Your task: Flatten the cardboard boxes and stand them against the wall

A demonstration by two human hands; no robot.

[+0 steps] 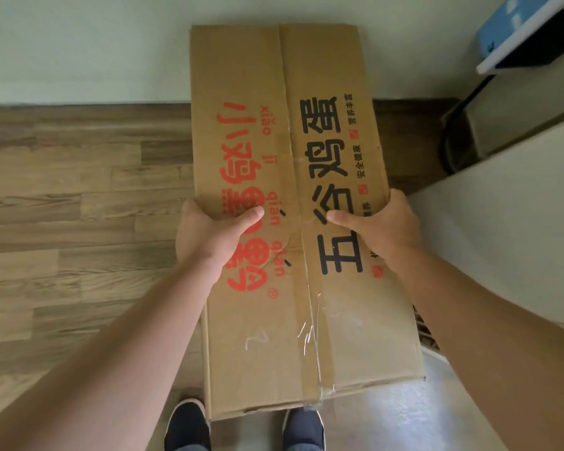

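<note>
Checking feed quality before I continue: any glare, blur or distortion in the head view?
Head view: glare on the clear tape along the flattened box, a bright sheen on the floor lower right; edges bow from the wide lens; print slightly soft but readable.

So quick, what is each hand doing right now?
Left hand: grips the left edge of the flattened cardboard box, thumb on top.
Right hand: grips the box's right edge, thumb on top.

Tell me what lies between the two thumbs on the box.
In the head view, only the flattened cardboard box lies between the left hand and right hand: its centre crease, bare of anything else.
</note>
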